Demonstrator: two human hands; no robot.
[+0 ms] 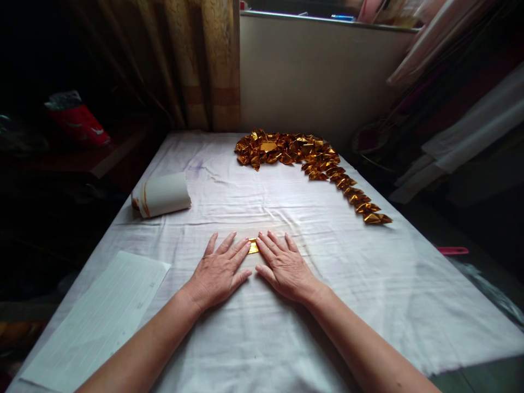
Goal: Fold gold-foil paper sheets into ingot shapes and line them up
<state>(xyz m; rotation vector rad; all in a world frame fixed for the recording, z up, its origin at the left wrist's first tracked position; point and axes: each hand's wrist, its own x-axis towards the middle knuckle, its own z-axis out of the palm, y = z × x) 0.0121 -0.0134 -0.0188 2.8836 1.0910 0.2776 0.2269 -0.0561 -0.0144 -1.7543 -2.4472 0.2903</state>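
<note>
On the white cloth, a small piece of gold foil paper (254,246) lies flat between my two hands. My left hand (220,268) is spread palm down, its index fingertip at the foil's left end. From the other side my right hand (283,265) also lies flat with fingers apart, its fingertips at the foil's right end. The fingers hide both ends of the piece. Farther back is a heap of folded gold foil pieces (286,148), with a row of them trailing toward the right edge.
A white cardboard roll (164,195) lies on its side at the left. Nearer, a lined paper sheet (98,319) rests on the white tablecloth (368,305). A curtain (196,65) hangs behind the table, and clothes (470,131) hang at the right.
</note>
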